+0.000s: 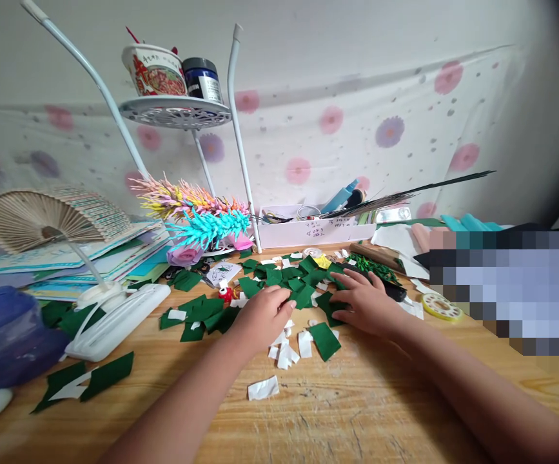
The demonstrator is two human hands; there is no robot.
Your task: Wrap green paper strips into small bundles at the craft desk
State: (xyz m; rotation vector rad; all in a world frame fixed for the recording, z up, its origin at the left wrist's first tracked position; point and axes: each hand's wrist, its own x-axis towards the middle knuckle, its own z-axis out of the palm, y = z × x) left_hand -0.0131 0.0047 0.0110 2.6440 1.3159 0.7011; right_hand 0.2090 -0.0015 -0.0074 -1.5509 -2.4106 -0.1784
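Observation:
My left hand (264,316) rests low over the scraps in the middle of the table. Its fingers are curled in towards the thumb, and whatever they may hold is hidden. Around it lie green paper pieces (204,308) and small white paper scraps (286,354). My right hand (367,304) has its fingers spread, touching the heap of green pieces on the right side. A single green square (325,341) lies between and in front of the hands. Nearer to me is a white paper strip (263,388).
At left stand a folding fan (57,219), a white lamp-like stand (119,322) and a blue-purple container (11,335). Behind are a white rack (177,109), fluffy coloured stems (209,225) and a white box (318,235). A yellow tape roll (442,307) lies right.

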